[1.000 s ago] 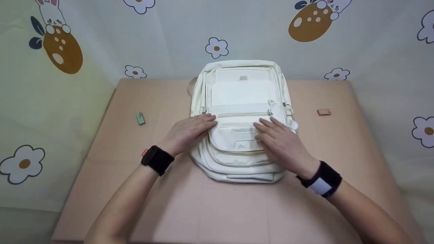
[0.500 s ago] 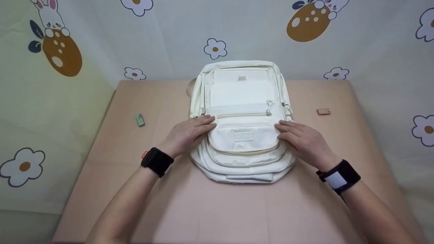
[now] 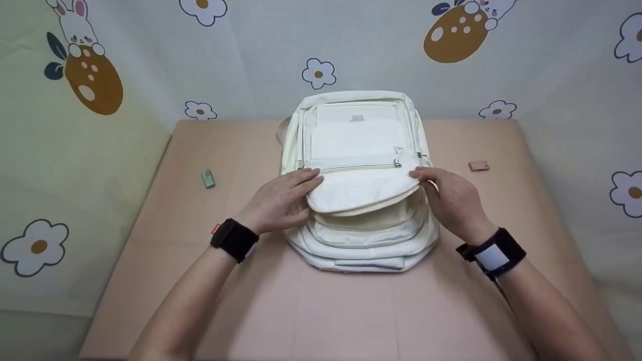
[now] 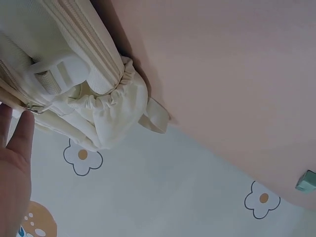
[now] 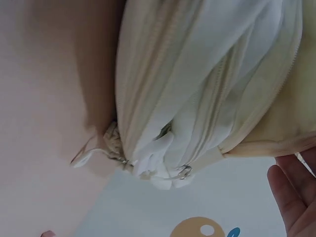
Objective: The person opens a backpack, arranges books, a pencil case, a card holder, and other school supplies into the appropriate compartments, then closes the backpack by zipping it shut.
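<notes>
A white backpack (image 3: 358, 138) lies on the table with its front pockets facing up. The right hand (image 3: 454, 200) pinches the right edge of the lowest front pocket's flap (image 3: 363, 190) and holds it raised. Below the flap, the unzipped pocket gapes, showing its pale lining (image 3: 373, 220). The left hand (image 3: 276, 200) rests on the backpack's left edge, its fingers fairly straight. Beside that hand's fingertips, a metal zipper pull (image 4: 34, 107) shows in the left wrist view. Inside the pocket, the lining (image 5: 301, 98) shows in the right wrist view.
On the pink-covered table (image 3: 346, 316) a green eraser-like block (image 3: 208, 179) lies left of the backpack. A pink block (image 3: 479, 166) lies to its right. Patterned cloth (image 3: 261, 60) hangs behind and at both sides.
The right hand has moved rightward from the pocket's front to its right edge and lifted the flap, so the pocket now gapes. The left hand has stayed at the left edge.
</notes>
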The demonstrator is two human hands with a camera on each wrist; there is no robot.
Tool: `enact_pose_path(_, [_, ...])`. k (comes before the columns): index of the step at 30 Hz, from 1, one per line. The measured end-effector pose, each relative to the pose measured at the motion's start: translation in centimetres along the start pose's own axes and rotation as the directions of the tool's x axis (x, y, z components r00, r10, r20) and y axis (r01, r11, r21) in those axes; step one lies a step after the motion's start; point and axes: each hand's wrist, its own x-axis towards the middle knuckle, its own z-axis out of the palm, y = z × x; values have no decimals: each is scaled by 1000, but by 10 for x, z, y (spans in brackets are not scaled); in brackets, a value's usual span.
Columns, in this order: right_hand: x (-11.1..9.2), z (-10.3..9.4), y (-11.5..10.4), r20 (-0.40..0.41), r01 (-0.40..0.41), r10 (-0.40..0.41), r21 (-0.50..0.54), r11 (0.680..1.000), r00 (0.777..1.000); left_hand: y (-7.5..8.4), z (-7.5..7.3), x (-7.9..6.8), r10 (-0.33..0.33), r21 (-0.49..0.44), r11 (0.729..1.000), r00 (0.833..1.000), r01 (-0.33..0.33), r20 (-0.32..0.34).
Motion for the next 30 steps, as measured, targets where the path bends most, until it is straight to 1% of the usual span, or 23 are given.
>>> enact_pose_path(2, [7, 0, -1, -32, -28, 28, 22, 999, 999, 1, 0, 4, 8, -4, 1000, 1000, -8, -28])
enact_pose_path(5, [16, 0, -1, -67, -69, 74, 71, 995, 995, 1, -1, 14, 30, -21, 999, 996, -32, -87])
enact_pose_path(8, [22, 0, 0, -85, -99, 108, 110, 989, 991, 2, -3, 23, 16, -64, 998, 991, -24, -134])
enact_pose_path(10, [25, 0, 1, -79, -115, 124, 111, 987, 989, 3, -5, 28, -22, -110, 994, 987, 5, -157])
enact_pose_path(13, [26, -3, 5, -58, -135, 141, 97, 986, 988, 4, -8, 35, -114, -196, 977, 977, 79, -179])
enact_pose_path(15, [26, -6, 8, -38, -142, 146, 86, 986, 989, 5, -9, 41, -179, -227, 964, 966, 135, -186])
enact_pose_path(19, [24, -11, 16, -25, -158, 161, 77, 984, 987, 8, -13, 50, -285, -223, 945, 937, 239, -202])
enact_pose_path(22, [20, -17, 27, -13, -211, 212, 22, 977, 977, 10, -16, 56, -337, -217, 932, 918, 292, -211])
enact_pose_path(24, [16, -22, 39, 31, -280, 281, -43, 959, 959, 10, -19, 60, -365, -217, 922, 907, 320, -210])
enact_pose_path(26, [11, -29, 52, 90, -360, 370, -109, 927, 925, 11, -21, 64, -391, -220, 912, 898, 348, -203])
enact_pose_path(27, [9, -33, 59, 127, -397, 413, -137, 908, 902, 11, -22, 66, -407, -224, 904, 892, 364, -197])
enact_pose_path(28, [6, -37, 67, 167, -437, 461, -160, 885, 872, 11, -23, 68, -425, -231, 896, 886, 380, -188])
enact_pose_path(30, [1, -43, 82, 247, -504, 543, -206, 839, 803, 10, -25, 73, -457, -236, 879, 873, 414, -172])
